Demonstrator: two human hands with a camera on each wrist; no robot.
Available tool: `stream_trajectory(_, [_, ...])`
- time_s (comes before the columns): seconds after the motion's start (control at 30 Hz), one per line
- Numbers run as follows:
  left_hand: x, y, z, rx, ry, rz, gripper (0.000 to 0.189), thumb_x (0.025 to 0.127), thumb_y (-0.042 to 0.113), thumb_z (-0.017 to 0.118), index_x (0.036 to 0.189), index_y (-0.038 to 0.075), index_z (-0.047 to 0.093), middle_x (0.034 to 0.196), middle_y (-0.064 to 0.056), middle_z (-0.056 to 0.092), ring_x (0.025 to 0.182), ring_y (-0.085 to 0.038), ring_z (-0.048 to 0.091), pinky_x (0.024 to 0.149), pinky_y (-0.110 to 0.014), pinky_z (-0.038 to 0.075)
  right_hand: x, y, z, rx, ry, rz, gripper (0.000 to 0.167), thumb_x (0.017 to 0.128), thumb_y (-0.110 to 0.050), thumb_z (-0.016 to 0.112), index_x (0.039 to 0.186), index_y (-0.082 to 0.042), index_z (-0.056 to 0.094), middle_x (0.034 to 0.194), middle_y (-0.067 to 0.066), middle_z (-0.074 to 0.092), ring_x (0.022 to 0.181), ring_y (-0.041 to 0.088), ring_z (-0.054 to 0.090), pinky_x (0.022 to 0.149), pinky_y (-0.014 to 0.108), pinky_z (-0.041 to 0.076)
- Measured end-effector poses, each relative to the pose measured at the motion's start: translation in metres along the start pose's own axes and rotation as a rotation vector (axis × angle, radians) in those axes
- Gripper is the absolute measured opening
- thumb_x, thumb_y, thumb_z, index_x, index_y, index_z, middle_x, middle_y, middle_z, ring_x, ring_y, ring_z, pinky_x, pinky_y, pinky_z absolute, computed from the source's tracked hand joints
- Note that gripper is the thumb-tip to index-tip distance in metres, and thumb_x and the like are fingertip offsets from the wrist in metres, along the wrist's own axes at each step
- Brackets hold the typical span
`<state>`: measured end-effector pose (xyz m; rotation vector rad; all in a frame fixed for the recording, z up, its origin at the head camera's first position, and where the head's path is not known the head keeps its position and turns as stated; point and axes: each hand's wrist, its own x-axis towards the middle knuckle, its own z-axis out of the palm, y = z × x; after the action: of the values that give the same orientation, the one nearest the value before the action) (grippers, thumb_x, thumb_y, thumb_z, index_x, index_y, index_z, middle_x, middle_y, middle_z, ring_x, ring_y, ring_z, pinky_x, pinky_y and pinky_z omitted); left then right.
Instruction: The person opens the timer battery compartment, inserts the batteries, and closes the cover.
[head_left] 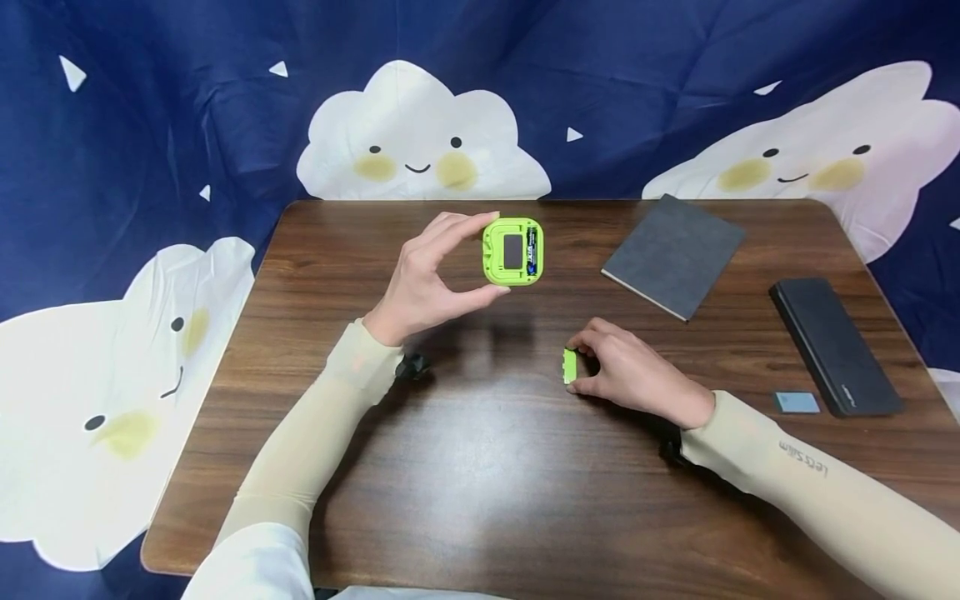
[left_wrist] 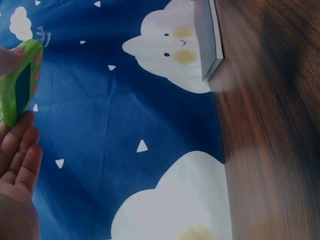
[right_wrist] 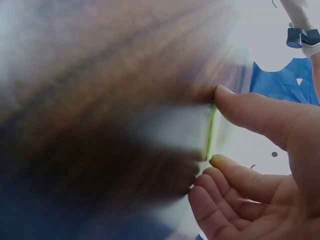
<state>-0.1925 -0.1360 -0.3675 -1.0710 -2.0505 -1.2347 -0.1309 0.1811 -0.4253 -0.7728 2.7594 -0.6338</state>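
Observation:
My left hand [head_left: 427, 271] holds up a small lime-green digital timer [head_left: 491, 262] by its top and bottom edges, thumb below and fingers above. Its back faces me with the battery slot uncovered, and a dark blue battery [head_left: 532, 250] lies along the right side. In the left wrist view, the front of the timer [left_wrist: 8, 97] has a dark screen [left_wrist: 23, 89] and pinkish-orange buttons. Lower and to the right, my right hand [head_left: 633, 367] pinches a green battery cover [head_left: 570, 367] between thumb and fingers. Edge-on, the cover [right_wrist: 212, 132] shows as a thin strip in the right wrist view.
A dark grey notebook [head_left: 675, 257] lies at the back right of the wooden table [head_left: 480, 500]. Farther right are a long black case [head_left: 836, 346] and a small light-blue block [head_left: 797, 402]. Behind the table hangs a blue cloth [head_left: 600, 67] with white clouds.

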Motion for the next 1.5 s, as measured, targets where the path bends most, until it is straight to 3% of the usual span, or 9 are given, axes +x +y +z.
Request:
stream_trajectory(0.2, [-0.001,0.001,0.0,0.003,0.001,-0.013,0.079,0.077,0.015,0.102,0.147,0.001,0.069,0.127,-0.013,0.079,0.118,-0.024,0.07,0.107,-0.033,0.058,0.006,-0.001,-0.004,0.004,-0.037,0.002,0.042,0.086,-0.022,0.096,0.119,-0.004,0.077,0.107,0.006,0.064,0.09,0.017,0.057,0.082,0.036,0.051])
stream_trajectory(0.47, [-0.003,-0.001,0.001,0.011,0.002,-0.017,0.079,0.077,0.015,0.102,0.146,-0.002,0.069,0.127,-0.012,0.079,0.117,-0.023,0.069,0.103,-0.041,0.06,0.01,-0.002,-0.004,0.015,-0.075,0.021,0.044,0.084,-0.023,0.096,0.117,-0.006,0.073,0.111,0.006,0.064,0.094,0.02,0.058,0.087,0.04,0.053])
stream_trajectory(0.63, [-0.002,-0.002,0.001,0.009,-0.001,-0.021,0.079,0.077,0.015,0.103,0.147,-0.001,0.069,0.127,-0.012,0.079,0.117,-0.022,0.069,0.104,-0.036,0.059,0.007,-0.002,-0.001,0.043,-0.063,0.016,0.044,0.084,-0.018,0.094,0.118,-0.006,0.071,0.113,0.007,0.066,0.097,0.02,0.06,0.089,0.041,0.055])
stream_trajectory(1.13, [-0.002,-0.002,0.0,0.011,-0.005,-0.021,0.08,0.077,0.016,0.103,0.147,-0.002,0.069,0.127,-0.012,0.079,0.118,-0.026,0.07,0.106,-0.037,0.059,0.005,-0.003,0.008,0.164,-0.04,-0.023,0.042,0.087,-0.005,0.089,0.121,-0.007,0.064,0.097,0.0,0.067,0.086,0.01,0.062,0.077,0.028,0.053])
stream_trajectory(1.5, [-0.002,-0.004,0.0,0.01,-0.006,-0.024,0.079,0.077,0.015,0.102,0.148,0.001,0.069,0.129,-0.013,0.079,0.119,-0.023,0.069,0.108,-0.035,0.058,0.004,0.003,0.009,0.209,-0.018,-0.026,0.044,0.088,-0.004,0.09,0.125,-0.009,0.067,0.091,-0.004,0.069,0.082,0.007,0.062,0.073,0.022,0.051])
